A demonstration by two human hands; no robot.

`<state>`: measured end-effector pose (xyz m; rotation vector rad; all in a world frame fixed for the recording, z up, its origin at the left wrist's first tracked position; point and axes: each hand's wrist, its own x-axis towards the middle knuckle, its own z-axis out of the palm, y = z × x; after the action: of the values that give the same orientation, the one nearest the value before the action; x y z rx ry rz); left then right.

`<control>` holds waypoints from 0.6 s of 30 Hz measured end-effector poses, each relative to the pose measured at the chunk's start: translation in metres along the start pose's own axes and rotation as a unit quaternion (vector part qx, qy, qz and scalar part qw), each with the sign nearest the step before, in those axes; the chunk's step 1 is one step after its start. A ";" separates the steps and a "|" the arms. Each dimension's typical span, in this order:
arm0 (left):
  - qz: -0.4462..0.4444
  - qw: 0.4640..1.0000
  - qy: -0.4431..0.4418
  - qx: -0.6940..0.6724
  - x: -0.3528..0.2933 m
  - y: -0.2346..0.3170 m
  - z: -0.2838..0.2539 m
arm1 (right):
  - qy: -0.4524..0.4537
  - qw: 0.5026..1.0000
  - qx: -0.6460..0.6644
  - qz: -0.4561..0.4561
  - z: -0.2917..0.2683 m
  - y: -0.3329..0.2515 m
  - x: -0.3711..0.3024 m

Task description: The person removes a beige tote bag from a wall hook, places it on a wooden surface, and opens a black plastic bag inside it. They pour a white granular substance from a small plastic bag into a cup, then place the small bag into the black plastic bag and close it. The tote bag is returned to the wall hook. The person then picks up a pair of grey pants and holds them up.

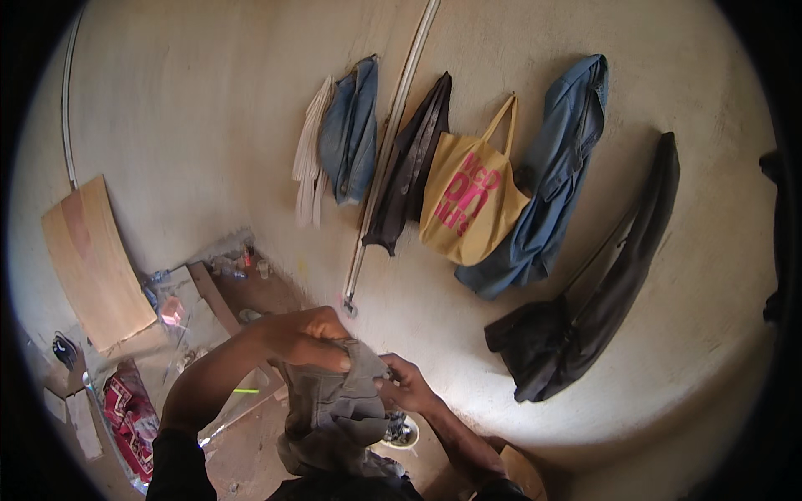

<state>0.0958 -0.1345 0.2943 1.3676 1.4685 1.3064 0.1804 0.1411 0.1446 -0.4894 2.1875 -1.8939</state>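
A crumpled grey-brown garment (334, 409), which looks like a pair of trousers, hangs between my two hands in front of my body. At its upper left edge, my left hand (322, 341) grips the cloth, with the thumb laid along the top. My right hand (406, 386) pinches the opposite edge a little lower, its fingertips closed on the fabric. The lower part of the garment bunches up close to me, and its full shape is hidden in the folds.
Clothes hang on the wall ahead: a blue denim garment (560, 167), a yellow tote bag (468, 200) and a black garment (601, 326). A pale bucket (411, 434) stands below my right hand. A wooden board (98, 263) leans at left, near a red patterned cloth (129, 409).
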 end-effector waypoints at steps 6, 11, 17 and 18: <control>0.006 0.993 0.108 0.047 0.047 -0.018 -0.060 | 0.132 0.939 -0.211 -0.238 -0.083 -0.006 0.018; 0.045 0.985 0.141 0.093 0.095 -0.020 -0.117 | 0.241 0.914 -0.207 -0.253 -0.135 -0.028 0.042; 0.139 0.954 0.199 0.174 0.153 -0.014 -0.202 | 0.381 0.787 -0.332 -0.354 -0.190 -0.090 0.083; 0.152 0.951 0.216 0.159 0.163 -0.016 -0.215 | 0.396 0.783 -0.339 -0.340 -0.198 -0.101 0.088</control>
<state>-0.1412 -0.0156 0.3462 1.6366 1.8801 1.7017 0.0384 0.2775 0.2798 -0.7772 3.7260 -1.6767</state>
